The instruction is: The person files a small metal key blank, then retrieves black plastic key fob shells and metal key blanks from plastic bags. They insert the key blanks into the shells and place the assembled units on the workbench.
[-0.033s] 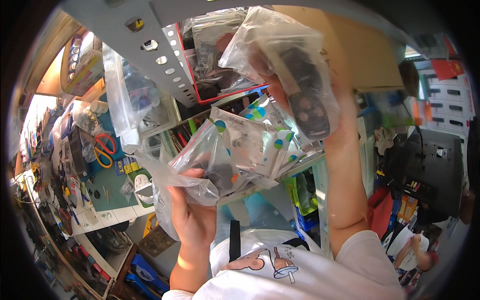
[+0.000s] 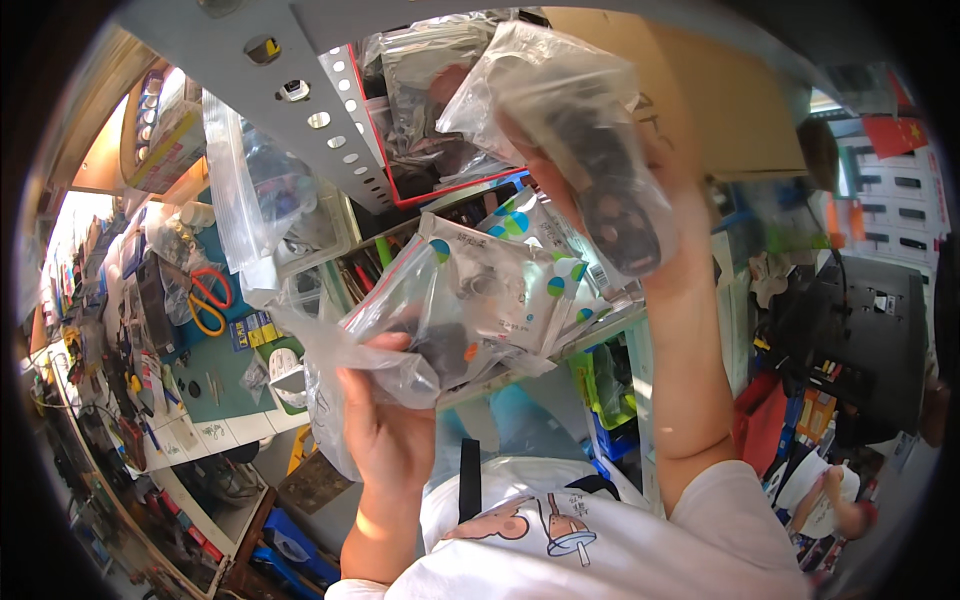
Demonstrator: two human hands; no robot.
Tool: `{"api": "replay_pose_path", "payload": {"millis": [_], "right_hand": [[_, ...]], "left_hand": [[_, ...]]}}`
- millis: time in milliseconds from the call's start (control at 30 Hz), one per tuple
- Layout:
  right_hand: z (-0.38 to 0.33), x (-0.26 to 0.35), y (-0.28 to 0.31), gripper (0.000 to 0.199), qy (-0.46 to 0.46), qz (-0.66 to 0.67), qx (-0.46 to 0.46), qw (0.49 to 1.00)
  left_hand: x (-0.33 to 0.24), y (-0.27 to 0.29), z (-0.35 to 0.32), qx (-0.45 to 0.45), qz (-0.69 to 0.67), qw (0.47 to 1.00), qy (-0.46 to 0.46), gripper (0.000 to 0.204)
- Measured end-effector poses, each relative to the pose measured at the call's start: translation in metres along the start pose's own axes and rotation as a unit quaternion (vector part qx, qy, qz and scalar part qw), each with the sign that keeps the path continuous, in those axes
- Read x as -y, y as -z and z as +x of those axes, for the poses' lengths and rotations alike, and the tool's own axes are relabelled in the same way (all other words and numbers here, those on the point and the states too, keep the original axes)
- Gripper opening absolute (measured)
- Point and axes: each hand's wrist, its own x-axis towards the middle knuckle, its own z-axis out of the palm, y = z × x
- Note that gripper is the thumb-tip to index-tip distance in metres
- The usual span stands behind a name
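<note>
My left hand [image 2: 392, 435] is closed on a crumpled clear zip bag [image 2: 403, 302] with a red seal line. A dark item [image 2: 446, 350] with an orange spot shows through its film. Higher up on the right, my right hand [image 2: 676, 225] grips another clear plastic bag [image 2: 575, 85], its fingers partly hidden behind the film. Inside that bag is a long black object [image 2: 622, 228] with round button-like marks, resembling a remote control. Silvery packets [image 2: 500, 285] with blue and green dots lie between the hands, just beyond the left one.
A red-edged box [image 2: 450, 192] of bagged items stands at the back, beside a perforated metal post [image 2: 335, 143]. Orange-handled scissors [image 2: 211, 300] lie on the left bench. A cardboard box [image 2: 735, 110] is behind my right hand. Another person [image 2: 830, 505] appears at far right.
The bag in my right hand has tilted slightly and shifted a little down and left. My left hand stays almost where it was.
</note>
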Motion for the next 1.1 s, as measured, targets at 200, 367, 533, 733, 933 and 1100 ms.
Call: {"api": "replay_pose_path", "payload": {"millis": [200, 367, 533, 733, 933, 1100], "right_hand": [[0.051, -0.017, 0.02, 0.032, 0.239, -0.244, -0.062, 0.938], [0.049, -0.014, 0.005, 0.034, 0.252, -0.126, -0.066, 0.957], [0.004, -0.013, -0.006, 0.042, 0.073, 0.108, 0.047, 0.99], [-0.021, -0.026, -0.016, 0.054, 0.011, 0.233, 0.034, 0.972], [-0.033, -0.034, -0.022, 0.057, 0.019, 0.151, 0.047, 0.987], [-0.054, -0.056, -0.014, 0.036, 0.235, -0.533, 0.017, 0.812]], "left_hand": [[0.02, -0.03, 0.013, 0.055, -0.066, 0.996, 0.028, 0.046], [0.021, -0.036, 0.015, 0.065, -0.028, 0.997, -0.014, 0.047], [0.014, -0.04, 0.021, 0.056, -0.009, 0.998, -0.038, 0.048], [0.009, -0.057, 0.026, 0.046, -0.046, 0.998, -0.024, 0.054], [0.005, -0.06, 0.025, 0.047, -0.041, 0.998, -0.021, 0.055], [0.011, -0.046, 0.019, 0.027, 0.02, 0.999, -0.028, 0.052]]}}
